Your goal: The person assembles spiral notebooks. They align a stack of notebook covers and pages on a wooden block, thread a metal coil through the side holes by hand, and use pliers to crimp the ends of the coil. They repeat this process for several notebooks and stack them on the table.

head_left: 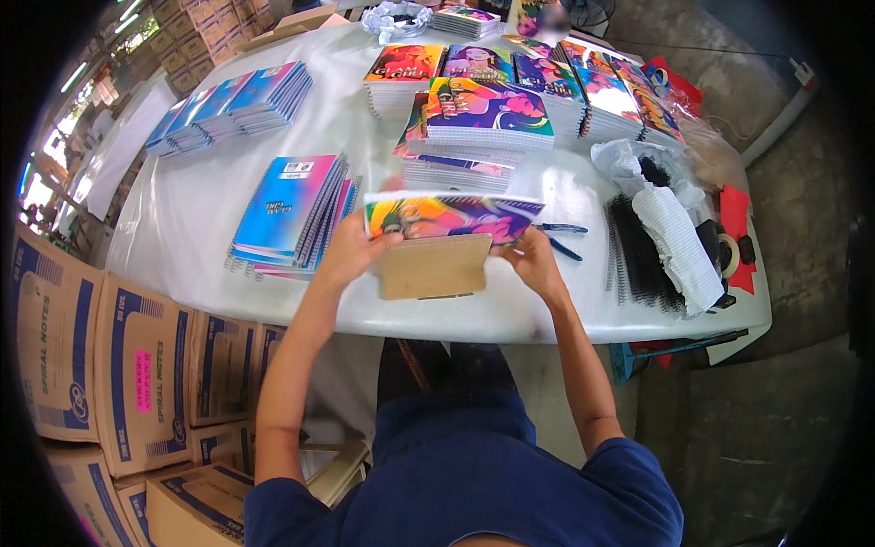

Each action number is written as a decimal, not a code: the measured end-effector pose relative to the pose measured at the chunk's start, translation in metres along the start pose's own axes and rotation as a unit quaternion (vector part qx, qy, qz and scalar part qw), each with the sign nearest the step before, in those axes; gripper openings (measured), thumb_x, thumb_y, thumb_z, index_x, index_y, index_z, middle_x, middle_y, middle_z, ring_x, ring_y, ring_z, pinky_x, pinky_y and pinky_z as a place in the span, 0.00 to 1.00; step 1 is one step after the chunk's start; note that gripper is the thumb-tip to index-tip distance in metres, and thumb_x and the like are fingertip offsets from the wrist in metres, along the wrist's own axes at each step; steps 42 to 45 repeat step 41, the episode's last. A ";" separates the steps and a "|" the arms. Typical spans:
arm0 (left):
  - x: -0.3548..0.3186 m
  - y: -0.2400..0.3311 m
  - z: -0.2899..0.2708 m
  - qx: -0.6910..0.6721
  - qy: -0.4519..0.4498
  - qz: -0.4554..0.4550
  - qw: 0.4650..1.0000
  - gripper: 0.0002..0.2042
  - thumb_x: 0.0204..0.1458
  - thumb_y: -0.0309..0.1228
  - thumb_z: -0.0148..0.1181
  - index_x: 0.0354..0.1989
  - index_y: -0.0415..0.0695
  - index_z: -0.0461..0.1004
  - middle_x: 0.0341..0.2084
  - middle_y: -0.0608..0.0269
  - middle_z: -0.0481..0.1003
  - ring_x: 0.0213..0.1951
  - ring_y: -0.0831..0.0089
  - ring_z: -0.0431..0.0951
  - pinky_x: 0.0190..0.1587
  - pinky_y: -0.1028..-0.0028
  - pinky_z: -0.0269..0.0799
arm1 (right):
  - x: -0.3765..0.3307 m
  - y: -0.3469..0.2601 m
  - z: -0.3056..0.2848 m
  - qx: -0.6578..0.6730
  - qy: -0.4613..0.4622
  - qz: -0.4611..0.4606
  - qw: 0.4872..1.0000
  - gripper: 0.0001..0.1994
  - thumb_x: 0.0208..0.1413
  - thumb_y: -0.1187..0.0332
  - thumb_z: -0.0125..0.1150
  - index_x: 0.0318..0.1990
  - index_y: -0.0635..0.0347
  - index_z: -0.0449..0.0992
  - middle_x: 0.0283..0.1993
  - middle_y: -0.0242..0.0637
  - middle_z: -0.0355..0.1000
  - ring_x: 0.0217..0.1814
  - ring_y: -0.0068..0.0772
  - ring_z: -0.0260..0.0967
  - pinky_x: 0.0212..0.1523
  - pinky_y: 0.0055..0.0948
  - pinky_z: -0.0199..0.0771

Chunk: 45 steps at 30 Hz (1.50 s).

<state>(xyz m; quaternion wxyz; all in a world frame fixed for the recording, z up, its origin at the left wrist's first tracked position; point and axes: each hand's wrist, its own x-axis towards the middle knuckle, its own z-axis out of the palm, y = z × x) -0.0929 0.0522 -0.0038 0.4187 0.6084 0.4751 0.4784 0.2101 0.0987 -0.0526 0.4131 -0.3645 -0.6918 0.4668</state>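
Both hands grip a notebook [456,217] with a yellow, purple and pink cover, tilted up over the near part of the table. My left hand [358,251] closes on its left end, and my right hand [531,260] pinches its lower right corner. Right below the notebook is a plain brown cardboard piece [433,271]; whether the two touch I cannot tell. Beside my right hand lie blue-handled pliers [563,239], partly hidden. Just beyond the notebook rises a stack of similar notebooks [488,114]. Left of my left hand sits a pile of blue and pink spiral notebooks [287,214].
More blue notebook stacks [228,102] stand far left, with colourful stacks [406,73] at the back. Black spiral coils [633,251], white wrapping [674,242] and a tape roll [729,255] crowd the right side. Cardboard cartons [146,365] are piled left of the white-covered table [355,118].
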 end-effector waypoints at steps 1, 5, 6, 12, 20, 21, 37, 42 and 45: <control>-0.006 -0.005 0.011 -0.050 0.070 0.049 0.995 0.36 0.47 0.33 0.69 0.64 0.41 0.58 0.58 0.54 0.65 0.56 0.70 0.67 0.59 0.69 0.62 | -0.003 -0.012 0.003 -0.008 -0.004 -0.006 1.000 0.20 0.47 0.86 0.62 0.50 0.65 0.70 0.48 0.37 0.73 0.52 0.30 0.69 0.52 0.31 0.70; -0.021 -0.028 0.041 -0.189 0.128 0.076 0.971 0.54 0.41 0.31 0.73 0.72 0.48 0.36 0.68 0.48 0.49 0.66 0.63 0.55 0.65 0.67 0.55 | -0.010 -0.005 0.020 -0.011 0.005 -0.057 0.998 0.32 0.44 0.87 0.59 0.59 0.63 0.58 0.55 0.46 0.66 0.60 0.39 0.63 0.60 0.35 0.62; -0.023 -0.030 0.050 -0.195 0.125 0.080 0.970 0.55 0.41 0.28 0.72 0.72 0.49 0.35 0.68 0.48 0.50 0.66 0.62 0.55 0.64 0.67 0.55 | -0.013 0.003 0.024 -0.033 0.019 -0.081 0.996 0.33 0.43 0.88 0.58 0.60 0.62 0.56 0.56 0.46 0.65 0.61 0.40 0.62 0.61 0.36 0.61; -0.028 -0.064 0.020 -0.153 0.060 0.022 0.986 0.56 0.41 0.36 0.75 0.72 0.48 0.34 0.66 0.53 0.52 0.61 0.63 0.63 0.61 0.67 0.62 | -0.021 0.007 -0.005 -0.116 -0.034 -0.068 0.990 0.32 0.44 0.85 0.62 0.60 0.64 0.60 0.59 0.46 0.62 0.65 0.39 0.58 0.64 0.35 0.58; -0.028 -0.012 0.001 -0.119 0.194 0.084 0.970 0.54 0.43 0.38 0.73 0.72 0.49 0.36 0.71 0.50 0.41 0.71 0.56 0.40 0.69 0.59 0.37 | 0.016 0.066 -0.163 -0.765 0.239 0.128 0.585 0.07 0.48 0.72 0.58 0.33 0.64 0.78 0.35 0.41 0.72 0.42 0.39 0.71 0.38 0.39 0.72; -0.029 -0.003 0.004 -0.106 0.202 0.092 0.969 0.51 0.45 0.36 0.71 0.72 0.48 0.37 0.71 0.52 0.42 0.71 0.57 0.42 0.69 0.60 0.38 | 0.015 0.071 -0.169 -0.781 0.191 0.096 0.587 0.07 0.50 0.71 0.55 0.30 0.61 0.79 0.37 0.40 0.73 0.42 0.38 0.72 0.39 0.37 0.71; 0.034 0.066 0.119 0.532 0.063 0.199 0.821 0.33 0.52 0.48 0.58 0.66 0.52 0.58 0.65 0.58 0.58 0.67 0.51 0.52 0.62 0.42 0.49 | 0.020 0.002 -0.162 -0.510 0.176 -0.079 0.838 0.06 0.55 0.74 0.52 0.39 0.63 0.73 0.40 0.48 0.72 0.41 0.49 0.73 0.39 0.45 0.72; 0.040 0.081 0.117 0.555 -0.144 0.053 0.818 0.35 0.53 0.48 0.57 0.68 0.52 0.54 0.67 0.58 0.56 0.68 0.48 0.50 0.63 0.44 0.51 | -0.001 -0.080 -0.086 -0.291 0.022 -0.064 0.954 0.15 0.54 0.74 0.58 0.50 0.59 0.73 0.46 0.50 0.73 0.46 0.43 0.74 0.45 0.39 0.71; 0.040 0.081 0.117 0.555 -0.144 0.053 0.818 0.35 0.53 0.48 0.57 0.68 0.52 0.54 0.67 0.58 0.56 0.68 0.48 0.50 0.63 0.44 0.51 | -0.001 -0.080 -0.086 -0.291 0.022 -0.064 0.954 0.15 0.54 0.74 0.58 0.50 0.59 0.73 0.46 0.50 0.73 0.46 0.43 0.74 0.45 0.39 0.71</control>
